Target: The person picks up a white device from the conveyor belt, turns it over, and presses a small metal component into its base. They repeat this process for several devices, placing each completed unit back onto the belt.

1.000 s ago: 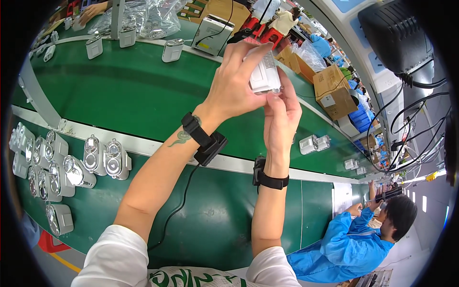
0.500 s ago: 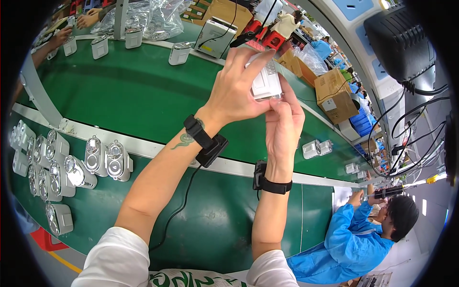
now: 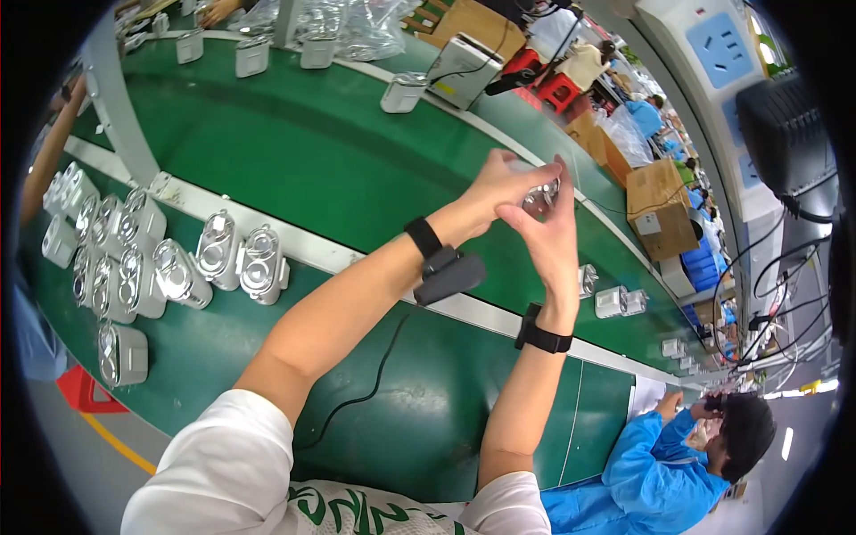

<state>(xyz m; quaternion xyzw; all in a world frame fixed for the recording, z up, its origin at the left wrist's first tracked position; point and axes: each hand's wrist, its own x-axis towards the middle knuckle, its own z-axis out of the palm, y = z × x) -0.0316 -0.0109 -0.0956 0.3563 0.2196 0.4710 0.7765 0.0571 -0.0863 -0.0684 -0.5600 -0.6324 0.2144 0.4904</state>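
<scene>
Above the far strip of the green worktable, both of my hands hold a white plastic device with a shiny silver end (image 3: 540, 198). My left hand (image 3: 496, 189) grips it from the left. My right hand (image 3: 546, 234) closes round its right side, thumb and fingers against it. The fingers cover most of its body. At the left stand several similar white devices with paired round silver faces (image 3: 261, 263), grouped close together on the near part of the table.
More white devices (image 3: 404, 93) line the far side, with others (image 3: 612, 301) at the right. A metal rail (image 3: 321, 253) crosses the table. A black cable (image 3: 357, 399) lies before me. Cardboard boxes (image 3: 658, 209) stand far right; a person in blue (image 3: 651, 468) works at the right.
The held device has turned: its white slotted side faced me earlier, and now its shiny silver end shows. My hands have moved lower and my view has shifted.
</scene>
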